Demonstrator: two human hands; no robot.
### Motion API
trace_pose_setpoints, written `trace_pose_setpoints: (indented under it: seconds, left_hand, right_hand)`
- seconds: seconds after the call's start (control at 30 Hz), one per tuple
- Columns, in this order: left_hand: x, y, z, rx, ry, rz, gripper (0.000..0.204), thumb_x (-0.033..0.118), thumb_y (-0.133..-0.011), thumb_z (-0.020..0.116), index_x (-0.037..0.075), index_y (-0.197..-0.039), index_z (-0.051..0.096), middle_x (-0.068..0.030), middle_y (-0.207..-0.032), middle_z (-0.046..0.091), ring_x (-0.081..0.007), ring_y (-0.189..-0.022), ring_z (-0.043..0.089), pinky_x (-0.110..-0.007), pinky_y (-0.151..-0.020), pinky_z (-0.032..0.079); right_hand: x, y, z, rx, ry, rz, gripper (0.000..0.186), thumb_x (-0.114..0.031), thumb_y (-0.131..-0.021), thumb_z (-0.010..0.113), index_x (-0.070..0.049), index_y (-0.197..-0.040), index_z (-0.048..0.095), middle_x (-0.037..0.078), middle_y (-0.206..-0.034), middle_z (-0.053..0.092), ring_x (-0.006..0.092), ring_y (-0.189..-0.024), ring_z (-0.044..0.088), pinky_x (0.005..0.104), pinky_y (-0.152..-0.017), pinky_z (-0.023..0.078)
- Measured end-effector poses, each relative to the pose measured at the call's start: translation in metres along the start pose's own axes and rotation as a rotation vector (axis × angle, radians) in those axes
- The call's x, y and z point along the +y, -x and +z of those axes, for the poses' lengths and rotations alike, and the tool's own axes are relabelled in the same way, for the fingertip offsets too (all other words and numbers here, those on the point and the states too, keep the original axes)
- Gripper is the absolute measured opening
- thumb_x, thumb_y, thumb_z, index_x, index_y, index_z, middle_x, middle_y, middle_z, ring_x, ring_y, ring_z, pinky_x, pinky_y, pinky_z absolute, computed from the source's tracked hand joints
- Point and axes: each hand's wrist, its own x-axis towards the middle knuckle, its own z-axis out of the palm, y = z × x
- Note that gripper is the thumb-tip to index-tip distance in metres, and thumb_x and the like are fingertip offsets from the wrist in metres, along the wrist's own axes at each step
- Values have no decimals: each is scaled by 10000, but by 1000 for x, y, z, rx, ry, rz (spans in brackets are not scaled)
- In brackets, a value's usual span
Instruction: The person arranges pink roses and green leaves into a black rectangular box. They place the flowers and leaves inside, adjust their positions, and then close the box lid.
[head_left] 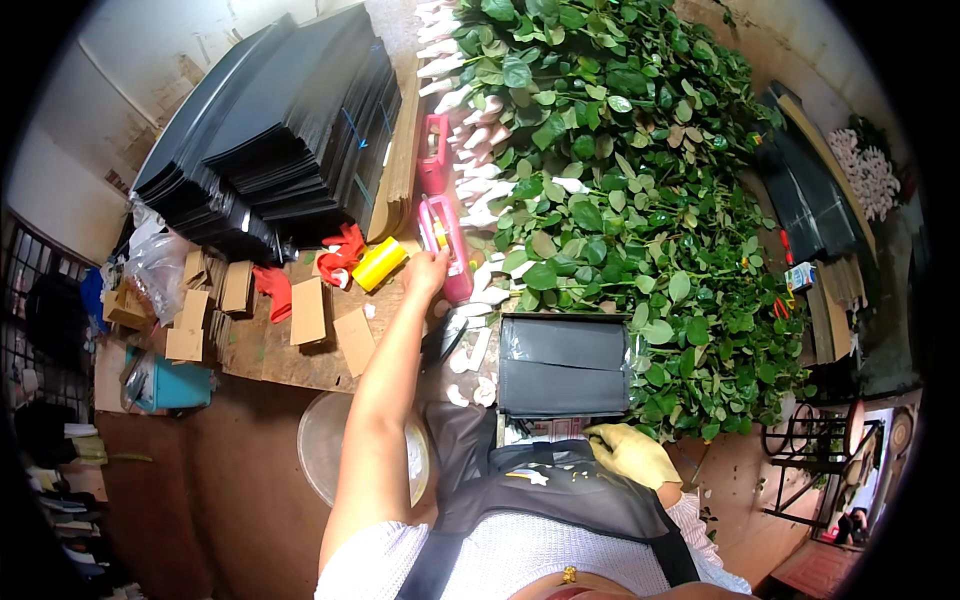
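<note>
My bare left hand (428, 272) reaches forward to a pink tape dispenser (459, 282) with a yellow roll of tape (440, 234) in it. Its fingers are drawn together beside the roll; the fingertips are too small to show what they pinch. My right hand (637, 456), in a pale yellow glove, lies close to my apron, its fingers stretched toward the left. It is just off the near right corner of a black sheet-lined box (564, 368). To the right of that box lies a large heap of leafy rose stems (640, 200), several with white-wrapped heads (478, 190) pointing left.
Tall stacks of black sheets (300, 130) stand far left. A second pink dispenser (433, 150), a yellow tape roll (380, 264), red gloves (342, 252) and cardboard pieces (310, 312) lie on the wooden table. A teal bin (175, 385) stands lower left, a black metal stand (810, 460) right.
</note>
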Motion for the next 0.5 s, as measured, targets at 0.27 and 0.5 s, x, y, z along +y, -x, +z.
trace_pose_setpoints:
  seconds: [0.27, 0.5]
  left_hand:
    - [-9, 55, 8, -81, -79, 182, 444, 388, -1026, 506, 12, -948, 728, -255, -951, 726, -457, -913, 702, -549, -826, 533]
    - [14, 84, 0, -61, -397, 342, 380, 353, -1042, 509, 45, -938, 706, -248, -870, 721, -456, -861, 704, -555, -780, 539]
  right_hand:
    - [-3, 13, -9, -14, -215, 39, 418, -346, -990, 616, -60, -1290, 672, 164, -1115, 727, 343, -1035, 688, 410, -923, 550]
    - [-4, 29, -35, 178, 41, -62, 425, -392, -995, 614, -89, -1287, 677, 149, -1119, 722, 334, -1053, 676, 422, -926, 540]
